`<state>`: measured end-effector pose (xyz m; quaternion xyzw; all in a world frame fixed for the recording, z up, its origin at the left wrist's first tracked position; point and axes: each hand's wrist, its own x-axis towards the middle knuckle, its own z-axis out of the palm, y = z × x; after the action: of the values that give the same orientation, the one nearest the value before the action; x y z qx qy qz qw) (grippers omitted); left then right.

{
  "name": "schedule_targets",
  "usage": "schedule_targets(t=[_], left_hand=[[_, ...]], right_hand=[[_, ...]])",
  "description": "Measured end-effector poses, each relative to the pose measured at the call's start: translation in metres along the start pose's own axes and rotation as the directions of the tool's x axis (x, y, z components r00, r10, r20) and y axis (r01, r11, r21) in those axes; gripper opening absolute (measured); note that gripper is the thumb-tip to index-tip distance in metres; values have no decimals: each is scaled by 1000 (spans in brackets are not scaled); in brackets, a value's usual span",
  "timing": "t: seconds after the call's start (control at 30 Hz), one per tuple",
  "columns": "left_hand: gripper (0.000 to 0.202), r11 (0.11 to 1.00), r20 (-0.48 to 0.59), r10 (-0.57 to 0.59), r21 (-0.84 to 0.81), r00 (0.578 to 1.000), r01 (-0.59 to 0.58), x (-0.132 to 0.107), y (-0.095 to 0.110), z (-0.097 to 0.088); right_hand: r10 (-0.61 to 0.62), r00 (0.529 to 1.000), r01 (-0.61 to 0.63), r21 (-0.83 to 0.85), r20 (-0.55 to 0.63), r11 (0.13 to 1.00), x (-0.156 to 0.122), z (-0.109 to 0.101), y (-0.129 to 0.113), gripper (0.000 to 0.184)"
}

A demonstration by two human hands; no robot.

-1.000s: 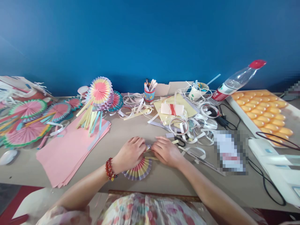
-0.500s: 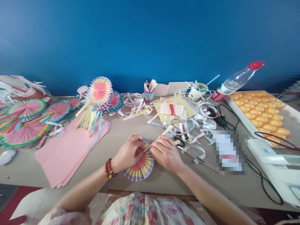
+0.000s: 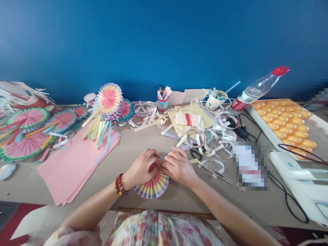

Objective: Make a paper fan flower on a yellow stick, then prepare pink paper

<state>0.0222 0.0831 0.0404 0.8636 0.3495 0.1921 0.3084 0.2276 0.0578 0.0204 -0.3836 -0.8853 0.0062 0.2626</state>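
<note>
A pleated paper fan (image 3: pixel 153 188), pink in the middle with yellow and lilac bands, lies on the table in front of me. My left hand (image 3: pixel 144 165) is closed on its upper left part, with curled fingertips. From the right, my right hand (image 3: pixel 179 166) pinches at the fan's top, its fingertips close against those of the left. A pale yellow paper strip (image 3: pixel 181 141) sticks out above my right hand, and another yellow strip end (image 3: pixel 194 161) shows beside it. The fan's top and the pinched part of the strips are hidden by my fingers.
Pink sheets (image 3: pixel 77 167) lie at left, under a finished fan flower (image 3: pixel 109 99). Behind my right hand are black scissors (image 3: pixel 196 154) and tangled white paper strips (image 3: pixel 217 136). Farther right stand a red-capped bottle (image 3: pixel 256 90), an orange-domed tray (image 3: pixel 284 119) and a white device (image 3: pixel 294 184) with cables.
My right hand has shifted left to meet my left fingertips, covering the strip stretch that showed between them. The fan has barely moved.
</note>
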Motion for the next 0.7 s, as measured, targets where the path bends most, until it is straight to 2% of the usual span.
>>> schedule_targets(t=[0.4,0.7], left_hand=[[15,1000,13,14,22,1000,-14,2,1,-3],[12,983,-15,18,181,1000,-15,1,3,0]], right_hand=[[4,1000,-4,11,6,1000,0,0,-4,13],[16,1000,-16,35,-1,999,0,2,0,12]])
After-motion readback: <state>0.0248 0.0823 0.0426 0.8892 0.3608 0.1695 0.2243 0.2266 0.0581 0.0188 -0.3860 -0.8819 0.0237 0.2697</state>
